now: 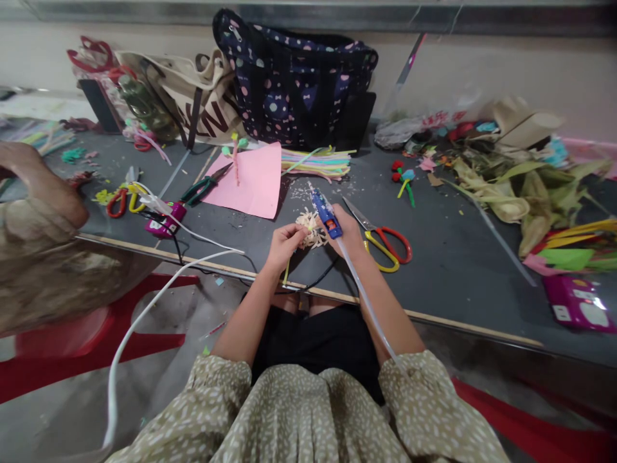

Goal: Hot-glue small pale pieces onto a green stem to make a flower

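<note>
My right hand [351, 230] is wrapped around a blue hot glue gun [326, 211], its tip pointing away from me. A long clear glue stick [365, 296] runs out of the gun's back along my forearm. My left hand [285, 244] is closed in a pinch at a cream flower-like cluster of thin strips [315, 239], just left of the gun. Below the left fingers hangs a thin yellow stem [286, 273]; whether it joins the cluster is hidden. Scissors with red and yellow handles [393, 251] lie beside my right hand.
Behind the hands lie pink paper [255, 186], green-handled pliers [202, 186] and a bundle of pastel pipe cleaners [318, 164]. A white cable [159, 296] loops at left near a purple box [165, 220]. Another person's arm [45, 183] rests at far left. Dried husks [520, 186] spread right.
</note>
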